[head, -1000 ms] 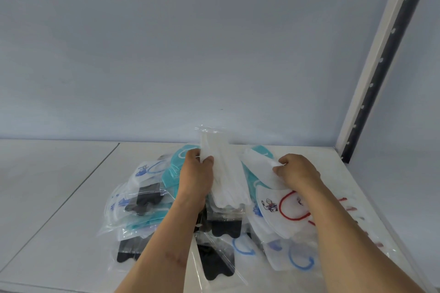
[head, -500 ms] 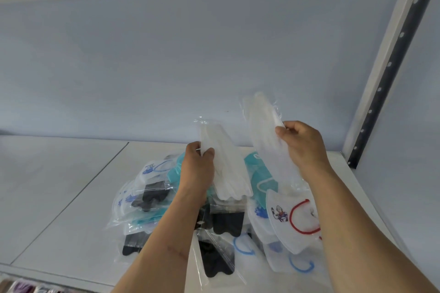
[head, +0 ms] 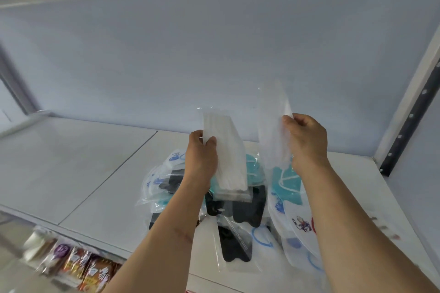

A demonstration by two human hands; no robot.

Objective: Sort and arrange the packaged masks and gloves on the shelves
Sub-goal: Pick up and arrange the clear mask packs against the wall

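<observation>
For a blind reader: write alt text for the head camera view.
Two hands hold clear-bagged white items above a white shelf: the left hand grips a flat white packet, the right hand pinches a second clear packet. Below them lies a pile of bagged masks in black, teal and white; snack packs show on the lower level.

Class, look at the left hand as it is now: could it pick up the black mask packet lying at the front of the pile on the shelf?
Probably not yet. The left hand already grips a white packet above the pile, so it is not free. The black mask packet itself lies uncovered at the front, below the forearm.
</observation>
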